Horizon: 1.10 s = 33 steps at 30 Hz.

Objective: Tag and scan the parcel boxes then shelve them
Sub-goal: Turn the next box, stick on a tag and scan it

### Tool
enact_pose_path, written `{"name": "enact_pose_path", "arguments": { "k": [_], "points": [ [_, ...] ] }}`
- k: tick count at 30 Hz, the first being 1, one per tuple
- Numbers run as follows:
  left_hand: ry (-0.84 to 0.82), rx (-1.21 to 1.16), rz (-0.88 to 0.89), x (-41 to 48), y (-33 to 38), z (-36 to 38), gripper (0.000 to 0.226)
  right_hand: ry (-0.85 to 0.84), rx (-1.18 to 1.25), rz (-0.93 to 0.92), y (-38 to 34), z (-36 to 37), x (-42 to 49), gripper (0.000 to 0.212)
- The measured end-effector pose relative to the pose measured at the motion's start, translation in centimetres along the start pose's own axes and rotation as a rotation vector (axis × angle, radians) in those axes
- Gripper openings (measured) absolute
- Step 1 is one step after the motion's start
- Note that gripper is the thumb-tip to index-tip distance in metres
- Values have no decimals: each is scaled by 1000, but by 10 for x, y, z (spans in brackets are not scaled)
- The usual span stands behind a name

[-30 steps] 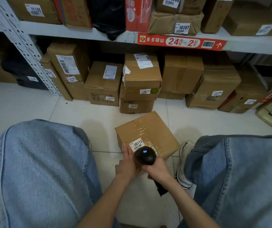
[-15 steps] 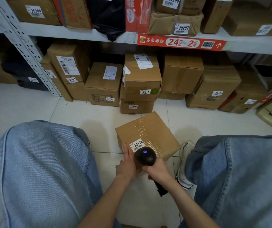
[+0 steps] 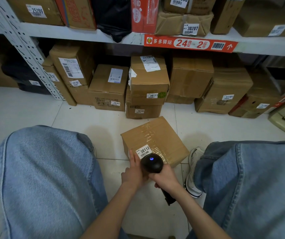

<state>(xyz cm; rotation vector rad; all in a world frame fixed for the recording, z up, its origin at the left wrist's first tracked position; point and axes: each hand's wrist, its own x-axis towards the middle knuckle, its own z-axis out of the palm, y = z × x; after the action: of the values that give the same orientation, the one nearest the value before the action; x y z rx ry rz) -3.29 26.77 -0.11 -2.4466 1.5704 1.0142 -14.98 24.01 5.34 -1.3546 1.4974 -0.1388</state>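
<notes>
A person's left leg in pale blue denim [image 3: 43, 178] is filling the left foreground. Just right of it, the left hand [image 3: 132, 173] is lying with straight fingers flat against the near left side of a brown cardboard parcel box sealed with clear tape [image 3: 162, 137], pressing rather than gripping. The box is sitting on the white tiled floor [image 3: 86, 121] between the knees, just in front of the bottom row of shelved cartons [image 3: 107, 88], turned askew so one corner is pointing toward them; its top is looking nearly square, so its long axis is unclear. A white barcode tag reading 30112 [image 3: 143, 150] is sticking at its near edge. A black handheld scanner with a blue light [image 3: 151, 163] is hovering there, head toward the tag, handle slanting back and rightward. The right hand [image 3: 166, 177] is wrapping tightly around that handle. A white sneaker [image 3: 192, 173] is standing beside the box.
</notes>
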Motion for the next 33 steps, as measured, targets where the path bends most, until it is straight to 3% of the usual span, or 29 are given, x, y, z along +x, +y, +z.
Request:
{"name": "enact_pose_path", "arguments": {
  "k": [13, 17, 22, 27, 31, 33],
  "points": [
    [-20, 1, -1, -2, 0, -2, 98, 11, 20, -5, -1, -1, -2, 14],
    [-57, 53, 15, 1, -5, -1, 99, 81, 64, -3, -1, -7, 2, 15],
    [-164, 58, 52, 12, -22, -14, 105, 196, 270, 51, -4, -25, 8, 9],
    [-247, 84, -67, 31, -48, -48, 109, 355, 511, 145, -14, -50, 22, 10],
    [-266, -31, -170, 40, -50, -65, 111, 409, 559, 188, -20, -70, 40, 12],
    [-231, -241, -190, 47, -44, -71, 110, 372, 567, 217, -23, -78, 50, 11]
  ]
}}
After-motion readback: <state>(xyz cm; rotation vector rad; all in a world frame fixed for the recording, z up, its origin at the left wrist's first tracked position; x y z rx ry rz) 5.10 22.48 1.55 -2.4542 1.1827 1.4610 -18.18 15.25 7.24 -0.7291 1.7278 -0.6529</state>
